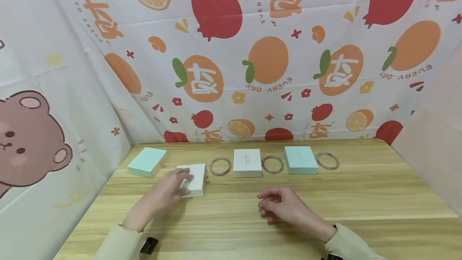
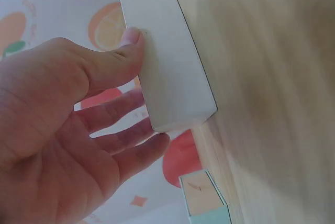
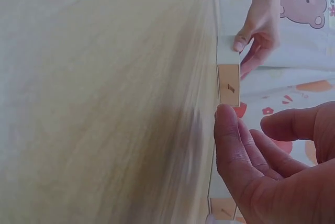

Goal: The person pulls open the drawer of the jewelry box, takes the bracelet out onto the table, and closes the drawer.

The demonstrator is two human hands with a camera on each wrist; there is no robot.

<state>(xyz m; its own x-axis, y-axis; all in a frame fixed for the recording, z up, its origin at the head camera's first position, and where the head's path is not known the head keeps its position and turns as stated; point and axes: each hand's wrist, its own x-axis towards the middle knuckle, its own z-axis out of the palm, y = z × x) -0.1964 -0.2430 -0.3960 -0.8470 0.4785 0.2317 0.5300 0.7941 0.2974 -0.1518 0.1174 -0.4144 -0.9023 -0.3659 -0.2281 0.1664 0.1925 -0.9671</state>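
My left hand [image 1: 171, 185] holds a small white box [image 1: 197, 179] lying on the table, thumb on its near upper edge and fingers over the top. In the left wrist view the thumb presses the edge of the white box [image 2: 170, 59] and the fingers reach behind it. A brown end face with a small pull tab shows on the box [image 3: 229, 85] in the right wrist view. My right hand [image 1: 285, 208] hovers over the front middle of the table, fingers loosely curled, holding nothing. A second white box [image 1: 247, 161] stands behind it, farther back.
A mint box [image 1: 147, 160] with a brown side sits at the left, another mint box [image 1: 301, 159] at the right. Brownish ring-shaped bangles [image 1: 220, 166] lie between and beside the boxes. A fruit-print cloth [image 1: 231, 67] hangs behind the wooden table [image 1: 223, 228].
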